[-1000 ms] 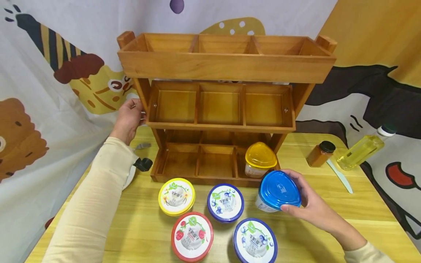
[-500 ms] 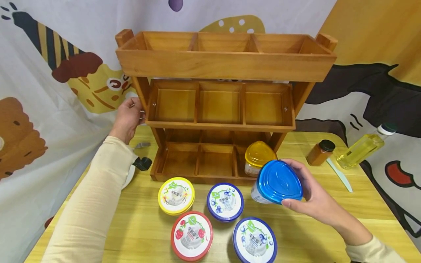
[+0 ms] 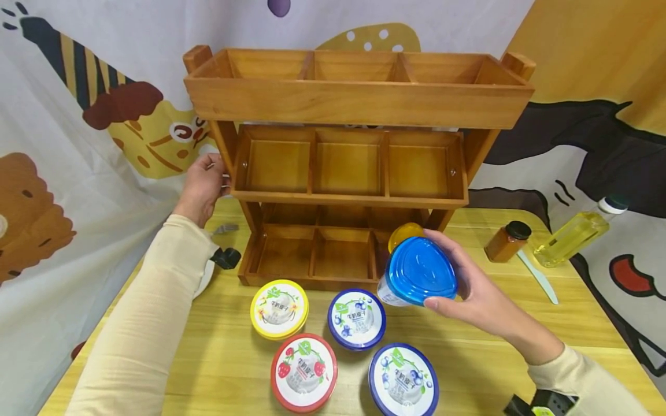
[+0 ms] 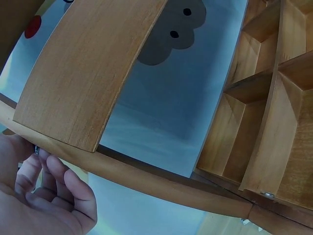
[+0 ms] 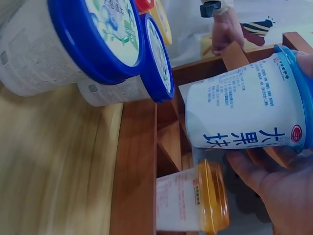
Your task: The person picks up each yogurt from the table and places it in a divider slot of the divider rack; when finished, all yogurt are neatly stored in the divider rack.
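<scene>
My right hand (image 3: 476, 289) grips a blue-lidded yogurt cup (image 3: 420, 270), thumb on the lid's near edge, fingers behind. The cup is tilted, in the air before the lower tier's right end. In the right wrist view its white printed side (image 5: 239, 107) shows. A yellow-lidded cup (image 3: 403, 234) sits in the lower right compartment, mostly hidden behind it in the head view. My left hand (image 3: 203, 188) is at the left side of the three-tier wooden rack (image 3: 359, 104). In the left wrist view, the curled fingers and thumb pinch at a small metal piece on the rack's side frame.
In front of the rack stand round tubs: yellow-rimmed (image 3: 279, 309), red-rimmed (image 3: 304, 372) and two blue-rimmed, one nearer the rack (image 3: 356, 319), one nearer me (image 3: 403, 381). At right are a black-capped jar (image 3: 507, 242), a pale knife (image 3: 538, 277) and an oil bottle (image 3: 574, 237).
My right hand has carried the blue-lidded cup up and to the left, so it now covers most of the yellow-lidded cup. The left hand stays at the rack's side.
</scene>
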Tool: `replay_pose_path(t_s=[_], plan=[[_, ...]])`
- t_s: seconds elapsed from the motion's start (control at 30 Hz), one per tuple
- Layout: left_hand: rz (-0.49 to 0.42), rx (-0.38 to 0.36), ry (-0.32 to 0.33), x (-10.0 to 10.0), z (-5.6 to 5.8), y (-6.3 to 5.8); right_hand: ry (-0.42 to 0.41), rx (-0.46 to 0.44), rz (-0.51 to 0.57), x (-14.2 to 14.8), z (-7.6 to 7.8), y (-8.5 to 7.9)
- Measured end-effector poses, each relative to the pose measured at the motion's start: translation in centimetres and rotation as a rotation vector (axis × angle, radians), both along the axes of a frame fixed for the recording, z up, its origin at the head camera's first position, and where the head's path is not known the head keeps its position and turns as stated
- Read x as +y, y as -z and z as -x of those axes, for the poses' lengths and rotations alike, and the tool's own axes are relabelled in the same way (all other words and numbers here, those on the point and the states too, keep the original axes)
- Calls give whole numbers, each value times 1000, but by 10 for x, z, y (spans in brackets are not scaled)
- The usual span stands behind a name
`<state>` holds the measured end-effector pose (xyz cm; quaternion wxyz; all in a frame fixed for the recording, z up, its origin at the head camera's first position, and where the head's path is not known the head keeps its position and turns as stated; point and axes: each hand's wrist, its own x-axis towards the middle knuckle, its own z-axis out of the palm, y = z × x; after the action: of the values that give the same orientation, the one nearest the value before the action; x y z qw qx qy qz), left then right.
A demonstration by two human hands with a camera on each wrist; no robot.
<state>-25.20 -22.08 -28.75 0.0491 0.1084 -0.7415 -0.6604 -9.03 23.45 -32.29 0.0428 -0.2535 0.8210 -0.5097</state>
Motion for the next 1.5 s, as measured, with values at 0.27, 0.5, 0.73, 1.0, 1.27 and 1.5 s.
replay_pose_path(t_s=[0.27, 0.5, 0.73, 1.0, 1.27, 1.5], plan=[[-22, -2, 18, 2, 1, 2, -44, -15, -15, -15, 13, 0], [1, -10, 1, 6, 3, 1, -39, -12, -26, -26, 22, 6], [6, -15, 6, 8, 4, 0, -21, -39, 5, -37, 30, 13], [-30, 5, 13, 5, 3, 1, 28, -82, -38, -49, 38, 18], [-61, 24, 2, 2, 2, 1, 82, -99, -137, -66, 50, 17], [-78, 40, -10, 1, 0, 1, 92, -109, -189, -79, 66, 21]])
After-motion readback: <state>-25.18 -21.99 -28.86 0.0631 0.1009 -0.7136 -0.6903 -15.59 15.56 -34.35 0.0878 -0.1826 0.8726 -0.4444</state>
